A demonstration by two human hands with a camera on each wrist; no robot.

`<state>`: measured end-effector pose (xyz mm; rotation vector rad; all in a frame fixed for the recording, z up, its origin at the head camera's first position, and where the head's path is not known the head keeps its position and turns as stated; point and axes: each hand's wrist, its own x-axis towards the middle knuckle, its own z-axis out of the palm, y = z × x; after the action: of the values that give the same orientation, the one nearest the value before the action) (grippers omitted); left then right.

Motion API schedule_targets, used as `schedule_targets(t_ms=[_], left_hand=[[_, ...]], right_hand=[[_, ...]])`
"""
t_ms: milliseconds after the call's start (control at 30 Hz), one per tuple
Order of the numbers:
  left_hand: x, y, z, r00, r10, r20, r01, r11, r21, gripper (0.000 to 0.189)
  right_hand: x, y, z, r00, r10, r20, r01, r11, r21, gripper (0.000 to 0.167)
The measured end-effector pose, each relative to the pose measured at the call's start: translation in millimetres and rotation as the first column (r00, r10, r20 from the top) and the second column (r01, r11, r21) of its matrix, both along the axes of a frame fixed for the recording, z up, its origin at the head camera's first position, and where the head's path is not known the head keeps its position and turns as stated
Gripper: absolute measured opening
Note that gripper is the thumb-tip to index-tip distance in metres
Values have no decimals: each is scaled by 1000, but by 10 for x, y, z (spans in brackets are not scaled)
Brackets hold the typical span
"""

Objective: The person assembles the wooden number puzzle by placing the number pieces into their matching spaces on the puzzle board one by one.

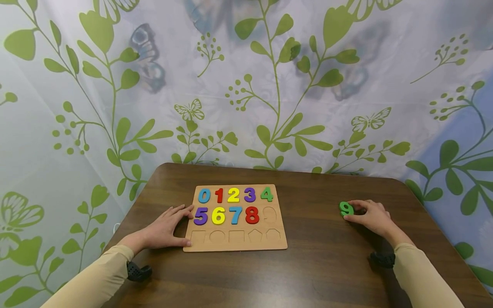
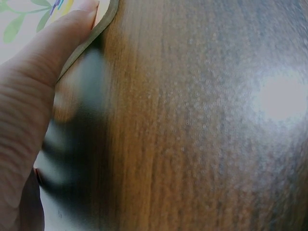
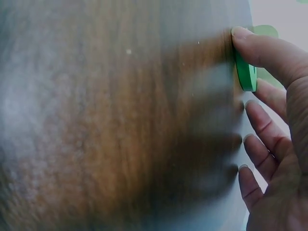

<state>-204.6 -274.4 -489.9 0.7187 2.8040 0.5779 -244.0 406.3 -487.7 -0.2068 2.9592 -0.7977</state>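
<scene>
A wooden number puzzle board (image 1: 240, 247) lies on the table, with coloured digits 0 to 8 seated in its top two rows. My left hand (image 1: 165, 229) rests at the board's left side, its thumb on the near left corner and its fingertips at the left edge. In the left wrist view the thumb (image 2: 72, 29) touches the board's rim. Out to the right, my right hand (image 1: 371, 217) pinches a green number 9 (image 1: 346, 208) between thumb and finger. The right wrist view shows the green number 9 (image 3: 246, 72) edge-on, the other fingers loosely bent.
A 9-shaped recess (image 1: 269, 214) sits at the right end of the board's second row, with shape outlines along the bottom row. The brown wooden table (image 1: 308, 265) meets a leaf-and-butterfly patterned curtain (image 1: 231, 119) at its back. Black straps circle both wrists.
</scene>
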Motion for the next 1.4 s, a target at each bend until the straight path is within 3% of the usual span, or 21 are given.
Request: schedule_targets(t_ms=[733,1400], left_hand=[[19,7,26,1000,-2,0,2,1000,2,79],[-1,3,7,1000,-11,-11,11,1000,11,79]], right_hand=[[11,-151,76,999,-15,-51,17,999,32,78],[-42,-814,166,984,64,-164,-62,998,15,65]])
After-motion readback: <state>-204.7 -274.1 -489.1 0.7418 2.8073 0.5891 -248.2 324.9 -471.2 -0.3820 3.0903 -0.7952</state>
